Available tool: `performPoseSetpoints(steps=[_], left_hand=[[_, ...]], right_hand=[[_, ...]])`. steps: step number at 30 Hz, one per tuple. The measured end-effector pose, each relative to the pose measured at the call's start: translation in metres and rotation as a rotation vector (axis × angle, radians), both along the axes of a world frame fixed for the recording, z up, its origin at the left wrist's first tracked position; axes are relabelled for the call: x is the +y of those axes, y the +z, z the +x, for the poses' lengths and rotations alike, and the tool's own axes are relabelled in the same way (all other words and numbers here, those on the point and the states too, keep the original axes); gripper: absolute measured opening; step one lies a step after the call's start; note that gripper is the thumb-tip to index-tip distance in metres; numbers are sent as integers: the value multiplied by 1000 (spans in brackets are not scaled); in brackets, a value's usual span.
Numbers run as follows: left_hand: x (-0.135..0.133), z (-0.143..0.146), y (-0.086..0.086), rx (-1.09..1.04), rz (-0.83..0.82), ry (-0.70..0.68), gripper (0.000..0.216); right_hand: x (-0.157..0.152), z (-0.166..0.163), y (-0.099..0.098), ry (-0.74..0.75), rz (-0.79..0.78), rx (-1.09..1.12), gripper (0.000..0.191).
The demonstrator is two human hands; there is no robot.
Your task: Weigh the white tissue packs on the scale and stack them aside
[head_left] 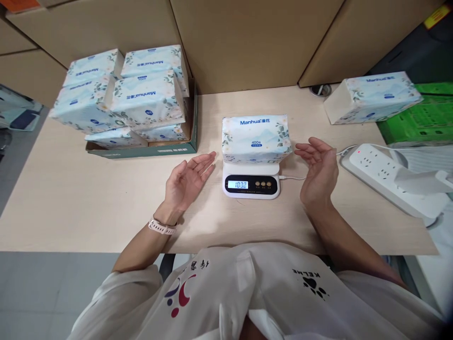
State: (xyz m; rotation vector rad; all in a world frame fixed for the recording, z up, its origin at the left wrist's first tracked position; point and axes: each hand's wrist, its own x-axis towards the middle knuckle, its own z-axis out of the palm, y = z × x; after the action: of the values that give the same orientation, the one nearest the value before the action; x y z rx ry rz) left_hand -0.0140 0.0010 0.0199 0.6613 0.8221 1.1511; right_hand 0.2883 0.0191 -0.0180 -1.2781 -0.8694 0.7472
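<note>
- So your pack [256, 137] is sitting a bit above the middle of the frame, up on the white scale [251, 192], and it's pretty much right between your two hands.
- Its long axis runs left to right across the picture, so what your fingers have beside them are the two short ends, not the long front side.
- Your left hand [184, 182] is left of centre, fingers stretched up and right. From those tips the pack lies right and slightly up, with a small gap of table [95, 203] between.
- Your right hand [316, 174] is right of centre, fingers bent in. From there the pack is just to the left. This one looks a touch nearer, though both are close.
- Neither hand holds anything: fingers loosely open on both, palms turned inward, and I can't see either one touching the pack.
- The pack covers the back of the scale, while the display [238, 184] pokes out toward you, reading what looks like 100.0.
- More packs [145, 97] are piled in a box [177, 150] at upper left, well apart from your left fingers.
</note>
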Motion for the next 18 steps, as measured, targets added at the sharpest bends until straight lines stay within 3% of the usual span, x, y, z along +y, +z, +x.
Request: performPoseSetpoints(steps=[18], left_hand=[[0,0,1,-9,5,37,40]], right_hand=[[-2,-3,9,-56,48,3,60]])
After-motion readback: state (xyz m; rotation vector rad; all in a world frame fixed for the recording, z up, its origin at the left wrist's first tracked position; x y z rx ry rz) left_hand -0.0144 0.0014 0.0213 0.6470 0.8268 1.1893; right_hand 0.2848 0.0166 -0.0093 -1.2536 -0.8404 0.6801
